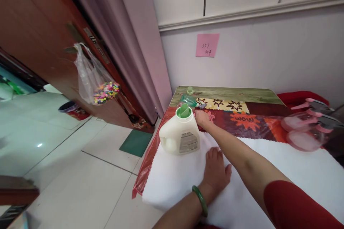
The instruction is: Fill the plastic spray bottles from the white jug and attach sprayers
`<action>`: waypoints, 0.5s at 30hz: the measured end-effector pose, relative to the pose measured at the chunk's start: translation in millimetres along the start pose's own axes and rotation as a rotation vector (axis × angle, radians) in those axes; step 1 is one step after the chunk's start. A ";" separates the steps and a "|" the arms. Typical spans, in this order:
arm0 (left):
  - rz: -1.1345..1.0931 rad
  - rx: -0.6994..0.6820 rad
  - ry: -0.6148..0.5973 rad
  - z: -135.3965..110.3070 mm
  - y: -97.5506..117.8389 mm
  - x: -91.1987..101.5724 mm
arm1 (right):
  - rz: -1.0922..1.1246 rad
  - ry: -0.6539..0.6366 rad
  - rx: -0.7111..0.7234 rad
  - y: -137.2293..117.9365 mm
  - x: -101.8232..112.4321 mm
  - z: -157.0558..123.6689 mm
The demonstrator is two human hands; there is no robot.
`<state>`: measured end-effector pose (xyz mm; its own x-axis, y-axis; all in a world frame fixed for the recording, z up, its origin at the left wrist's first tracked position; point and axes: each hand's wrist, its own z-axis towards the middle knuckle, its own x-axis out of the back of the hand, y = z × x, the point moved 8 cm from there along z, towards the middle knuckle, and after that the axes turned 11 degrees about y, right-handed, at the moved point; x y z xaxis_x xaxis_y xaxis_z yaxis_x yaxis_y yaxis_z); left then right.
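Note:
A cream-white detergent jug (177,139) with a side handle and a grey label stands upright on the white cloth. Its mouth shows a light green pour spout (184,111). Just behind its neck my right hand (203,118) reaches close to a green see-through spray bottle (188,100) that seems to lie on its side; the jug hides my fingers, so I cannot tell if they grip it. Farther back sits a small green cap (190,90). My left hand (215,170), a green bangle at its wrist, rests flat on the cloth with fingers stretched, holding nothing.
Pink see-through spray bottles (306,137) stand on the right, near something red (303,96). A white cloth (172,189) covers the table's near part. On the wall is a pink note (207,45). A bag of colourful bits (106,92) hangs from the door handle.

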<state>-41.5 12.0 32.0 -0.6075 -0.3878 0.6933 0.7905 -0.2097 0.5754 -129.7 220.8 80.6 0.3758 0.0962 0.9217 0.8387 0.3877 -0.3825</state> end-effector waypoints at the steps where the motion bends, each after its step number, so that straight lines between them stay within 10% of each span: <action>1: -0.012 0.001 0.002 -0.4 -0.3 1.3 | -0.025 0.022 -0.029 5.9 7.7 -5.2; 10: -0.204 0.027 0.060 5.1 -3.7 8.2 | -0.228 0.254 -0.257 126.5 119.8 -117.2; 15: -0.406 0.090 0.122 11.4 -11.6 13.2 | -0.329 0.316 -0.051 125.6 164.7 -189.6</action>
<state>-59.5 19.5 39.4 -0.8499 -0.3943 0.3496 0.4762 -0.2905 0.8300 112.2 111.5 172.0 0.1815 -0.3114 0.9328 0.9489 0.3044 -0.0830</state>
